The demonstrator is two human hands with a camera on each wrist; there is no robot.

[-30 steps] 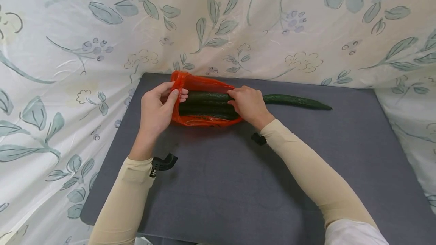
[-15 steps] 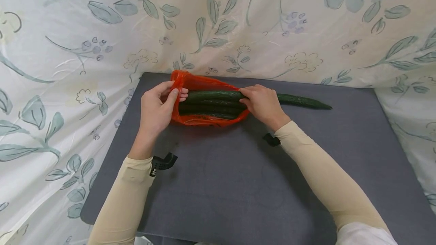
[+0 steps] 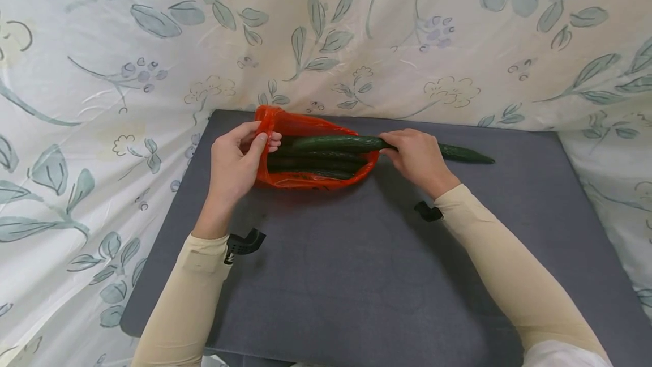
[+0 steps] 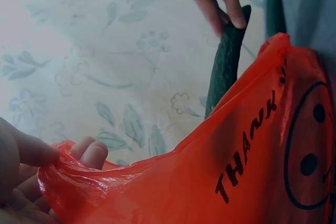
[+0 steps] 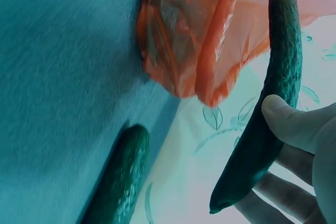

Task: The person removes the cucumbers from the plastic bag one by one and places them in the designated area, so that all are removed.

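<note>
My left hand [image 3: 235, 158] pinches the rim of a red plastic bag [image 3: 300, 184] between thumb and fingers, holding its mouth up; in the left wrist view the bag shows black THANK lettering and a smiley face. Several dark green cucumbers [image 3: 326, 165] lie inside. My right hand [image 3: 419, 154] grips one end of a cucumber [image 5: 285, 45], its other end still over the open bag in the head view. Beyond my right hand another cucumber [image 3: 466, 154] lies on the table, its near end hidden by the hand.
A dark grey table [image 3: 326, 276] carries the bag near its back edge. A white floral-patterned cloth [image 3: 326, 33] hangs directly behind the table and at both sides.
My right hand has moved to the right, drawing the gripped cucumber along and covering more of the one on the table. My left hand has stayed at the bag's rim.
</note>
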